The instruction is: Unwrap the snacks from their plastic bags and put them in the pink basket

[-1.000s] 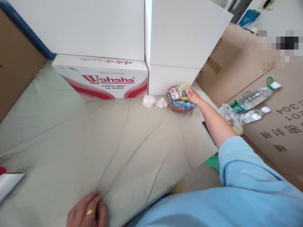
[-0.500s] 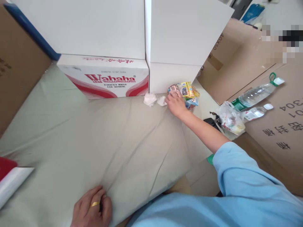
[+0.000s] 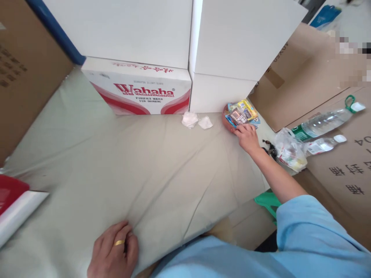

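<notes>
My right hand [image 3: 247, 138] is at the front edge of a reddish-brown bowl [image 3: 227, 122], its fingers bent over the rim. Small colourful snack packets [image 3: 240, 115] fill the bowl; one dark packet lies on top by my fingertips. What the fingers pinch on the far side is partly hidden. Two crumpled white tissues [image 3: 189, 119] lie left of the bowl. My left hand [image 3: 113, 249], with a gold ring, rests on the grey-green cloth [image 3: 116, 166] near the front edge. Its fingers are curled in, the thumb beside them, and nothing shows in them.
Behind stands a white and red Wahaha water carton [image 3: 142, 90] next to tall white panels [image 3: 226, 42]. On the right are a plastic bag [image 3: 290, 148], two bottles [image 3: 326, 121] and large cardboard boxes [image 3: 342, 185]. A red and white object [image 3: 17, 208] lies at left.
My right hand has moved from the bowl's left side to its front right. The bowl has shifted right, away from the tissues. My left hand stays put; the view has turned slightly.
</notes>
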The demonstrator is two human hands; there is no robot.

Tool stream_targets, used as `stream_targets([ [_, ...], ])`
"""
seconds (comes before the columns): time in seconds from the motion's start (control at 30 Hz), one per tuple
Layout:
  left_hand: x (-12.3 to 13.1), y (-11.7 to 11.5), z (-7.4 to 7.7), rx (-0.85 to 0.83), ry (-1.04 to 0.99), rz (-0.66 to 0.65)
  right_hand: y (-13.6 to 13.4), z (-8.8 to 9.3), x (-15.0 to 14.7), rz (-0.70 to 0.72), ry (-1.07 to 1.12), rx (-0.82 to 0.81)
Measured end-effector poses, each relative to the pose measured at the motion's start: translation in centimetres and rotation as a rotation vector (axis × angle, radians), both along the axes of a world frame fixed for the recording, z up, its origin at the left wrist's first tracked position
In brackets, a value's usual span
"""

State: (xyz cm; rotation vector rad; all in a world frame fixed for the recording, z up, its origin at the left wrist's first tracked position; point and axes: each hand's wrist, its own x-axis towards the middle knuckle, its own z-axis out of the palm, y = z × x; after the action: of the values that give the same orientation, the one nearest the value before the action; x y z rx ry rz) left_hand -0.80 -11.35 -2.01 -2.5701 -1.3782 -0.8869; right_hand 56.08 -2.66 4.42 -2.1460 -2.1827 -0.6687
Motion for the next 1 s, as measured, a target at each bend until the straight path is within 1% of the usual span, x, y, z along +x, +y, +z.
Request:
stream_targets([
  [0.1, 0.0, 0.0, -0.1, 0.003, 0.002, -0.001, -0.7, -0.5, -1.4, -0.016, 0.046, 0.041],
  [0.17, 0.0, 0.0, 0.0, 0.004, 0.011, 0.002, 0.2, -1.0, -3.4, 0.021, 0.115, -0.022],
  [0.23, 0.1, 0.0, 0.1, -0.001, 0.02, 0.006, 2.4, -1.8, -5.6, 0.04, 0.244, -0.13],
  [0.3, 0.2, -0.1, 0.2, -0.01, 0.026, 0.007, 5.5, -2.5, -7.2, 0.006, 0.375, -0.176],
  [0.37, 0.2, -0.1, 0.2, -0.025, 0.024, 0.013, 8.6, -3.0, -8.0, -0.064, 0.506, -0.162],
  [0.43, 0.0, -0.3, 0.0, -0.038, 0.005, 0.022, 11.1, -3.0, -8.3, -0.163, 0.72, -0.123],
  [0.5, -0.3, -0.4, -0.2, -0.061, -0.039, 0.026, 12.3, -2.9, -8.5, -0.255, 0.956, -0.077],
  [0.53, -0.5, -0.5, -0.3, -0.081, -0.07, 0.026, 12.3, -2.8, -8.7, -0.281, 1.037, -0.054],
  [0.6, -0.7, -0.8, -0.3, -0.136, -0.158, 0.045, 10.9, -2.7, -9.7, -0.305, 1.109, -0.029],
  [0.63, -0.6, -1.0, -0.1, -0.18, -0.21, 0.069, 9.5, -2.8, -10.5, -0.306, 1.15, -0.031],
  [0.67, -0.3, -1.2, 0.2, -0.234, -0.266, 0.095, 7.7, -3.0, -11.4, -0.304, 1.253, -0.04],
  [0.7, 0.1, -1.3, 0.7, -0.296, -0.327, 0.118, 5.6, -3.2, -12.6, -0.298, 1.385, -0.059],
  [0.77, 1.7, -1.4, 1.8, -0.44, -0.45, 0.114, 0.6, -3.6, -15.2, -0.248, 1.944, -0.117],
  [0.8, 2.8, -1.2, 2.4, -0.51, -0.505, 0.063, -1.9, -3.7, -16.6, -0.235, 2.164, -0.158],
  [0.83, 4.0, -0.9, 3.0, -0.583, -0.552, 0.008, -4.3, -3.7, -18.0, -0.241, 2.327, -0.195],
  [0.87, 5.3, -0.5, 3.4, -0.634, -0.595, -0.054, -6.4, -3.7, -19.4, -0.258, 2.445, -0.223],
  [0.93, 7.8, 0.4, 4.0, -0.692, -0.665, -0.169, -9.7, -3.5, -21.8, -0.303, 2.602, -0.25],
  [1.0, 10.0, 1.2, 4.3, -0.728, -0.68, -0.267, -11.5, -3.3, -23.6, -0.333, 2.711, -0.275],
])
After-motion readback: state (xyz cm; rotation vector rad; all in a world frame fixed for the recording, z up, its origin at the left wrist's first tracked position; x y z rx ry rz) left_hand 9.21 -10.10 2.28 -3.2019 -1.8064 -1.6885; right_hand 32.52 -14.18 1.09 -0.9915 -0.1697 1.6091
